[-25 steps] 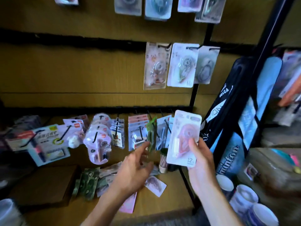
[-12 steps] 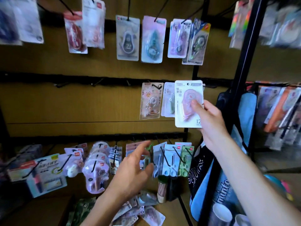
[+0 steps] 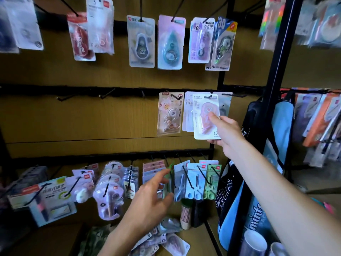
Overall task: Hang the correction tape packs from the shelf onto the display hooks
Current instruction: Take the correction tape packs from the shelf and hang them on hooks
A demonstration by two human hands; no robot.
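Right hand (image 3: 226, 132) pinches a pink correction tape pack (image 3: 205, 118) by its lower right part, thumb on the front face over the blister, other fingers behind the card. Pack held upright against the middle rail (image 3: 92, 90) of the wooden display wall (image 3: 73, 117); its hang hole sits at a black display hook (image 3: 208, 97) on that rail, whether it is fully threaded cannot be told. Just left of the held pack, partly overlapped by it, hang white packs (image 3: 187, 111); further left on the same rail a cat-print pack (image 3: 170, 113); just right and behind, a grey pack (image 3: 225, 104). Left of the cat-print pack the middle rail carries bare hooks (image 3: 105, 94). Left hand (image 3: 149, 202) is below the held pack, empty, fingers loosely spread and slightly curled, fingertips in front of green and blue scissor packs (image 3: 195, 180) on the lowest rail. Below the left hand, loose correction tape packs (image 3: 171, 241) lie flat on the shelf (image 3: 199, 237). Above the held pack, the top rail carries a grey pack (image 3: 141, 42), a teal pack (image 3: 170, 42), a purple pack (image 3: 201, 40) and a red pack (image 3: 80, 36). Right of the held pack stands a black upright post (image 3: 276, 71) with a blue and black bag (image 3: 273, 145) against it.
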